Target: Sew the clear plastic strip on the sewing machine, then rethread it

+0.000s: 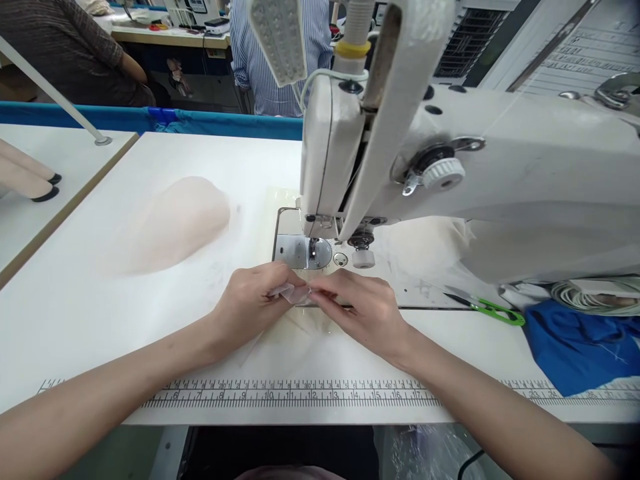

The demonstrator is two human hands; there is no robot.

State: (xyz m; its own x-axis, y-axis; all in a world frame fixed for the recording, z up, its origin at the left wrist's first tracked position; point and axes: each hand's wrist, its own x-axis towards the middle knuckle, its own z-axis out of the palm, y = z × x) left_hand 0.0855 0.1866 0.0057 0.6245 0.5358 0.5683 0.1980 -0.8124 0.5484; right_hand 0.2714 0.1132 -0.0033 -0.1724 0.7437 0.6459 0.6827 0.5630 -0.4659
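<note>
A small piece of sheer whitish fabric [293,293] is stretched between my two hands, just in front of the sewing machine's needle plate [293,250]. My left hand [253,297] is closed, pinching the fabric between thumb and fingers. On the other side my right hand [367,307] pinches the fabric's right end at the fingertips. Behind the hands stands the white sewing machine [345,153], its presser foot [313,250] over the plate. A sheer, skin-coloured rounded fabric piece [183,223] lies flat on the table to the left.
Green-handled thread snips [493,310] and a blue cloth [575,343] lie at the right, beside coiled pale cord [600,293]. A printed ruler [300,393] runs along the table's front edge. Two people [280,60] are beyond the blue rail [225,125].
</note>
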